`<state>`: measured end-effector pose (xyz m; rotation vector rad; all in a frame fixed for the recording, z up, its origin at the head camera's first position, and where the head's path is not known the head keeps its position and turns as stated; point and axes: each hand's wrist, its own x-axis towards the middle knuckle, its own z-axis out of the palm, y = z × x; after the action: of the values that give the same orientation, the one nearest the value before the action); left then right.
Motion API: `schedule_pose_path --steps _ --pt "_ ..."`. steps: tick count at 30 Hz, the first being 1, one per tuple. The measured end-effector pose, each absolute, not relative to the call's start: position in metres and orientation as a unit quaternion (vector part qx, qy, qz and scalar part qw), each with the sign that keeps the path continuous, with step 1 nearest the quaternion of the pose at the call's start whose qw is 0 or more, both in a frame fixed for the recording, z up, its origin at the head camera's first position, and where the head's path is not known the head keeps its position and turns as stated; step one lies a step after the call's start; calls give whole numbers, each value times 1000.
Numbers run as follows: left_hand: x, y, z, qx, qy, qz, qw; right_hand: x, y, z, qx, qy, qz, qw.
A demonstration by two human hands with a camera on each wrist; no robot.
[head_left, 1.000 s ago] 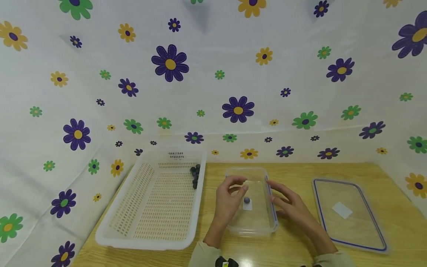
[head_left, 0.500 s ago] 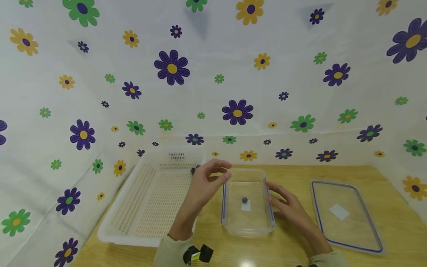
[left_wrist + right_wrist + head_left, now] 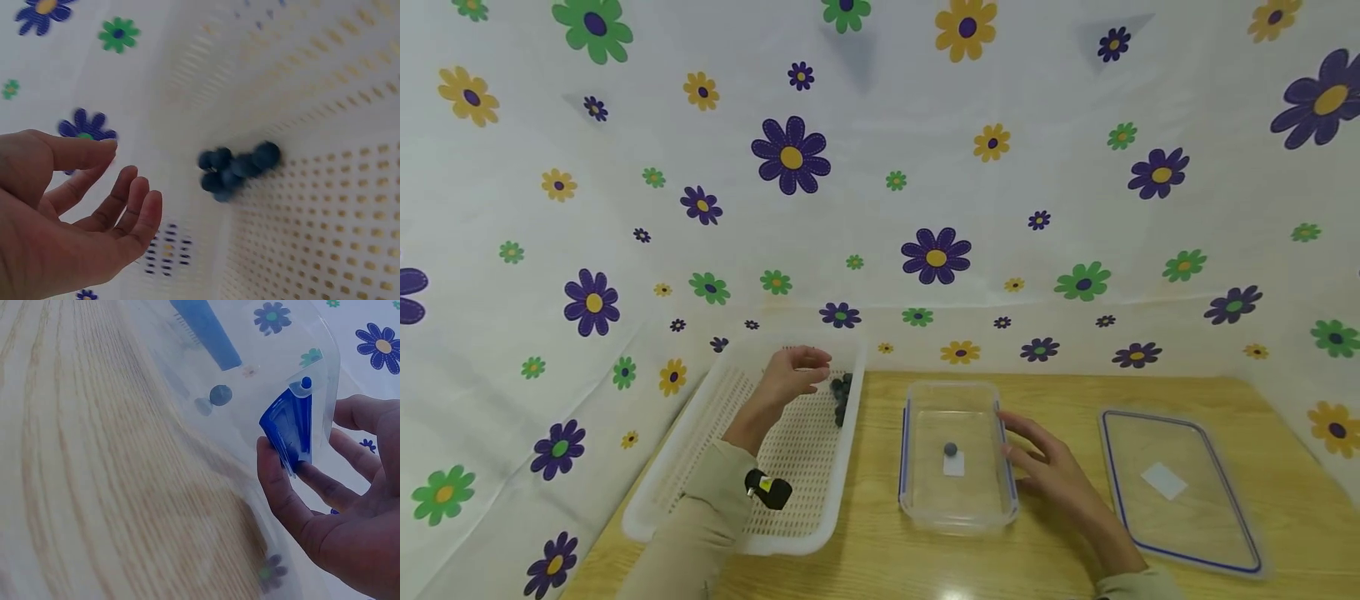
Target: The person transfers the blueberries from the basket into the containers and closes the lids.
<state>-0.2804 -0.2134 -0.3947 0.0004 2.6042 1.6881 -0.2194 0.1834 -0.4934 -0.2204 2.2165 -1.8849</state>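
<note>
My left hand (image 3: pixel 786 383) hovers over the far part of a white perforated basket (image 3: pixel 842 467), fingers loosely bent and holding nothing. Close to its fingertips, several blueberries (image 3: pixel 840 400) lie clustered against the basket's right wall; the left wrist view shows the blueberries (image 3: pixel 231 169) apart from the hand (image 3: pixel 81 212). A clear plastic food container (image 3: pixel 958 521) stands uncovered on the table, with a single blueberry (image 3: pixel 951 448) inside near a white label. My right hand (image 3: pixel 1052 467) holds the container's right side, its thumb and fingers around a blue side latch (image 3: pixel 294 425).
A clear lid (image 3: pixel 1180 492) with a blue seal lies flat on the wooden table (image 3: pixel 1060 550), right of the container. Behind the table hangs a white cloth (image 3: pixel 865 108) with a flower print. The basket's raised rim stands between the blueberries and the container.
My left hand has moved left from above the container to over the basket. The right hand stays at the container's side. The single blueberry stays in the container.
</note>
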Motion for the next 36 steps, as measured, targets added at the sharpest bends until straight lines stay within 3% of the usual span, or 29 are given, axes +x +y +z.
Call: schedule_pose_path --steps 4,10,15,25,36 --pt "-295 -220 -418 -24 845 532 48 -219 184 -495 -72 751 -647 111" --pt "-295 -225 -440 -55 847 508 142 -219 184 -495 -73 747 -650 113" --pt "-297 -224 -449 -45 846 502 173 -221 185 -493 -76 748 -651 103" --pt "-300 -225 -464 18 863 476 167 -220 183 -496 -74 736 -664 110" --pt "-298 -235 -438 24 824 548 144 -216 181 -492 -67 734 -667 112"
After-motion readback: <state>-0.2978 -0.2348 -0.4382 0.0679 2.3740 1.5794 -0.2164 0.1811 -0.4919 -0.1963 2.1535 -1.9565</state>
